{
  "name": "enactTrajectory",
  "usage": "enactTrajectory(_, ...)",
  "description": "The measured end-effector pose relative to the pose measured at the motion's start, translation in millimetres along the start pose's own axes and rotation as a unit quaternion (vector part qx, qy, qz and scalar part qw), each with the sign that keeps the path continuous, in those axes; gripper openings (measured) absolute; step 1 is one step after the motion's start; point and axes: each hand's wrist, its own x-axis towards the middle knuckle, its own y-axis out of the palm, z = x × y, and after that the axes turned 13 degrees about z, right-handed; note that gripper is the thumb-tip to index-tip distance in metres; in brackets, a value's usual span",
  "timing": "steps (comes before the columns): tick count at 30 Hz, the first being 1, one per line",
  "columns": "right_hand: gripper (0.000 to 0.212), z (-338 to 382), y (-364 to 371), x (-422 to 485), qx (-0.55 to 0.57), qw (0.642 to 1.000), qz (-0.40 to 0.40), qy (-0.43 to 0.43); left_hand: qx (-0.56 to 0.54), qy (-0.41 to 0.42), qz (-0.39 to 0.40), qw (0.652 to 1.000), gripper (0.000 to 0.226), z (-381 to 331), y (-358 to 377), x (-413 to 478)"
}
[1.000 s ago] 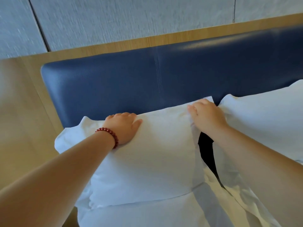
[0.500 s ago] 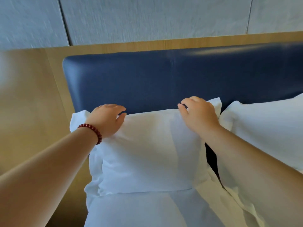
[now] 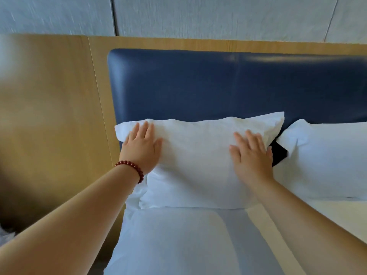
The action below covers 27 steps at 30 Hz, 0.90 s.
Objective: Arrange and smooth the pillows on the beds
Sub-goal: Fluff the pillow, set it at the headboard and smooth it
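A white pillow [image 3: 196, 163] leans upright against the blue headboard [image 3: 218, 86] at the left end of the bed. My left hand [image 3: 142, 146], with a red bead bracelet on its wrist, lies flat on the pillow's upper left part, fingers straight. On the pillow's right part my right hand [image 3: 251, 153] presses flat, fingers spread. A second white pillow [image 3: 327, 157] stands to the right, with a dark gap between the two.
The white bed sheet [image 3: 178, 241] spreads out below the pillows. A wooden panel [image 3: 49, 116] frames the headboard on the left and top. Above it is a grey wall [image 3: 198, 14].
Both hands let go of the pillow's top edge and now lie flat on its front, lower down. The pillow stands squarer against the headboard. The camera has shifted left.
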Motion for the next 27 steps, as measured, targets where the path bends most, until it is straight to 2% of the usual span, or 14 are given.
enactTrajectory(1, 0.057, 2, -2, -5, 0.005, 1.000, -0.027, 0.012, -0.003, 0.055, -0.037, 0.998, 0.061, -10, 2, -7)
enactTrajectory(3, 0.056, 21, 0, -22, 0.003, 0.994, -0.075, -0.075, -0.014, 0.206, -0.054, 0.977, 0.059, -39, 13, -27)
enactTrajectory(6, 0.061, 36, 36, -68, -0.012, 0.988, 0.016, -0.154, -0.007, 0.320, 0.042, 0.947, 0.059, -55, 60, -74)
enactTrajectory(8, 0.066, 22, 65, -116, -0.029, 0.984, 0.099, -0.148, 0.015, 0.264, 0.139, 0.954, 0.069, -31, 93, -115)
enactTrajectory(10, 0.061, -1, 78, -168, -0.057, 0.973, 0.157, -0.161, -0.010, 0.134, 0.229, 0.964, 0.090, 7, 113, -158)
enactTrajectory(13, 0.072, -5, 55, -216, -0.016, 0.969, 0.195, -0.151, -0.055, 0.024, 0.231, 0.971, 0.114, 29, 101, -190)
enactTrajectory(16, 0.065, 30, 31, -212, 0.074, 0.969, 0.168, -0.166, -0.106, 0.125, 0.171, 0.972, 0.083, -17, 85, -196)
enactTrajectory(18, 0.064, 35, 36, -202, 0.033, 0.962, 0.166, -0.216, -0.089, 0.214, 0.194, 0.953, 0.073, -39, 93, -197)
enactTrajectory(19, 0.072, 25, 41, -199, -0.001, 0.956, 0.204, -0.212, -0.063, 0.205, 0.222, 0.951, 0.076, -35, 99, -198)
enactTrajectory(21, 0.085, -26, 58, -195, -0.035, 0.960, 0.256, -0.104, -0.028, 0.080, 0.258, 0.962, 0.080, 0, 115, -198)
enactTrajectory(23, 0.087, -70, 59, -195, 0.010, 0.969, 0.236, 0.076, -0.039, -0.071, 0.258, 0.963, 0.079, 29, 117, -201)
enactTrajectory(24, 0.088, -74, 57, -200, 0.034, 0.970, 0.210, 0.116, -0.042, -0.075, 0.232, 0.969, 0.078, 29, 116, -206)
enactTrajectory(25, 0.083, -66, 57, -206, 0.046, 0.977, 0.175, 0.113, -0.052, -0.020, 0.186, 0.981, 0.076, 17, 115, -213)
enactTrajectory(27, 0.069, -27, 61, -226, 0.034, 0.992, 0.123, -0.005, -0.079, 0.159, 0.153, 0.972, 0.069, -19, 115, -231)
